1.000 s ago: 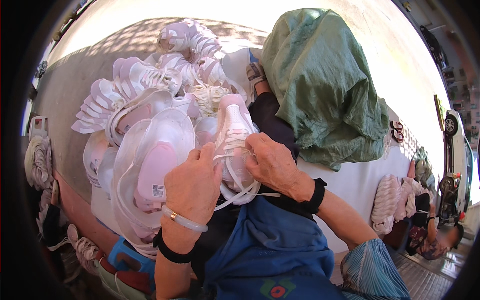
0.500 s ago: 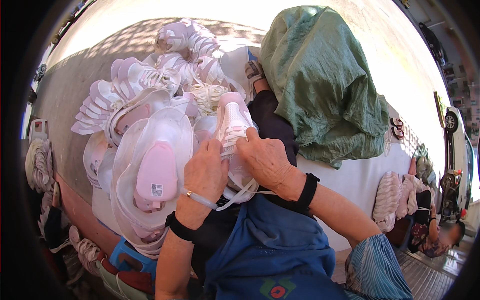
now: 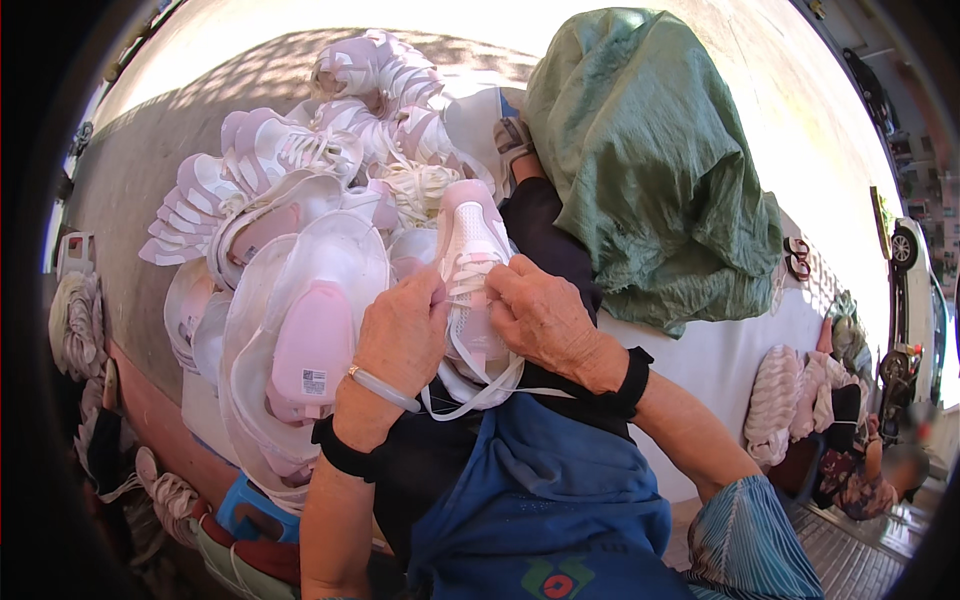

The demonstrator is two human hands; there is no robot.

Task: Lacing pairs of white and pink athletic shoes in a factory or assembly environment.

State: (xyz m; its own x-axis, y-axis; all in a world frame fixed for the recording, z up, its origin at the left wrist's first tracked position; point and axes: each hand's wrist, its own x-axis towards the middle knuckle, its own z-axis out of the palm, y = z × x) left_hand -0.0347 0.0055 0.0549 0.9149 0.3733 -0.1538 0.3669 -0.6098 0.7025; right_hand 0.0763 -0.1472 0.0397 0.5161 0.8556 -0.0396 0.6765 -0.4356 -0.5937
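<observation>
Pale pink and white mesh covers the sneaker (image 3: pixel 470 270) lying toe-away on the person's lap, and both hands have drawn in over its tongue since a second ago, when they sat lower and wider apart. The left hand (image 3: pixel 400 335) is now curled against the shoe's left side, fingers pinching at the flat white lace (image 3: pixel 470 385); the right hand (image 3: pixel 545 315) is closed over the eyelets from the other side. That suggests the lacing has moved up the shoe, with loose loops hanging at the heel. Just left lies a stack of smooth, curved white soles (image 3: pixel 330 250) with pink insoles, and beyond it a heap of finished sneakers (image 3: pixel 300 150). A crinkled green cloth bundle (image 3: pixel 640 170) rises on the right.
</observation>
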